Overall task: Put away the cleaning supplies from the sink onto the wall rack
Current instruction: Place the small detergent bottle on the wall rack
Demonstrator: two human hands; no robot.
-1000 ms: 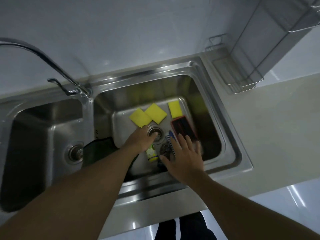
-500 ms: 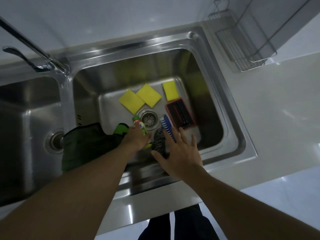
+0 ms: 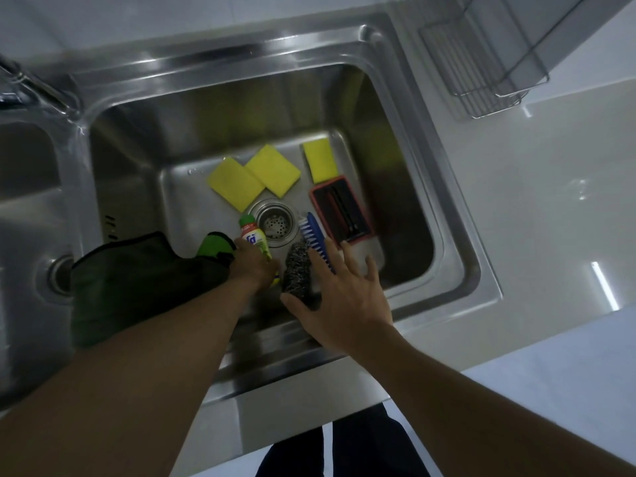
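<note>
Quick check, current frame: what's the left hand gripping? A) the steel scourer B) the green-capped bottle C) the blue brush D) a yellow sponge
B: the left hand is curled round the green-capped bottle beside the drain, while the right hand is spread open over the steel scourer and blue brush, gripping neither.

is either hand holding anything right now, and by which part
The left hand grips the small green-capped plastic bottle round its lower body. The right hand, fingers spread, holds nothing.
</note>
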